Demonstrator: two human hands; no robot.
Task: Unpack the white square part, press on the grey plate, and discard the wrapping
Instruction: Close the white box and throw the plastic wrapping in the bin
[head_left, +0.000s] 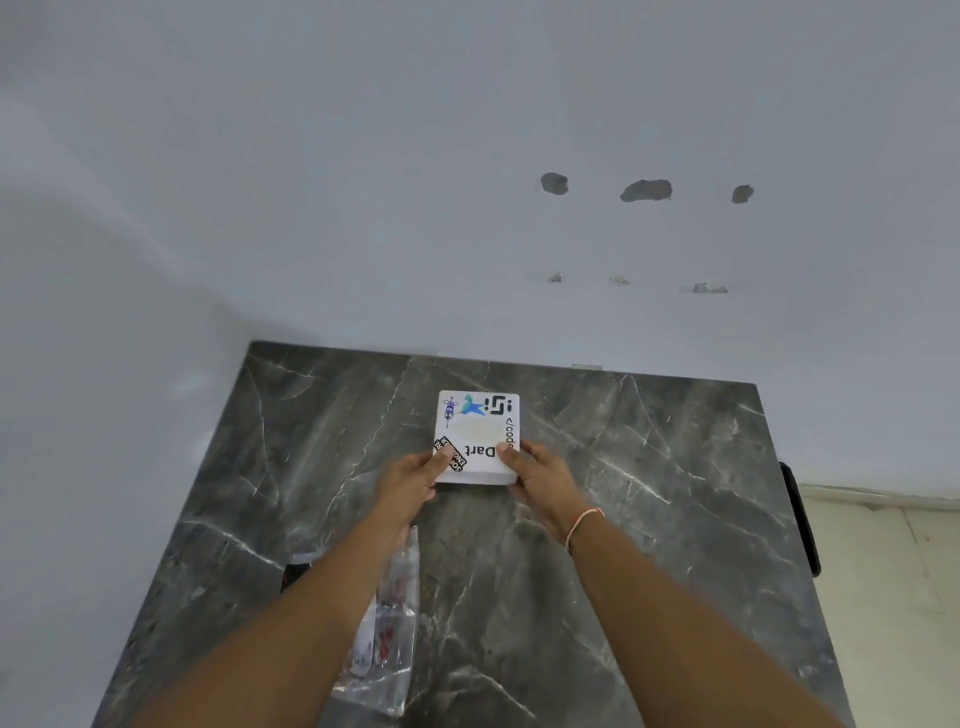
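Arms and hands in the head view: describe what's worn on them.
Both forearms are bare, with no sleeves or gloves in view. The left hand wears nothing visible. The right hand has a thin thread bracelet, pale pink to orange, looped around its wrist. No rings or watch show.

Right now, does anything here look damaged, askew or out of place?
Yes. The wall has grey patches where paint or plaster is gone, with smaller chips below. A clear plastic wrapper lies loose on the dark marble table, partly under the left arm. The white square box, held at its near corners by both hands, looks intact.
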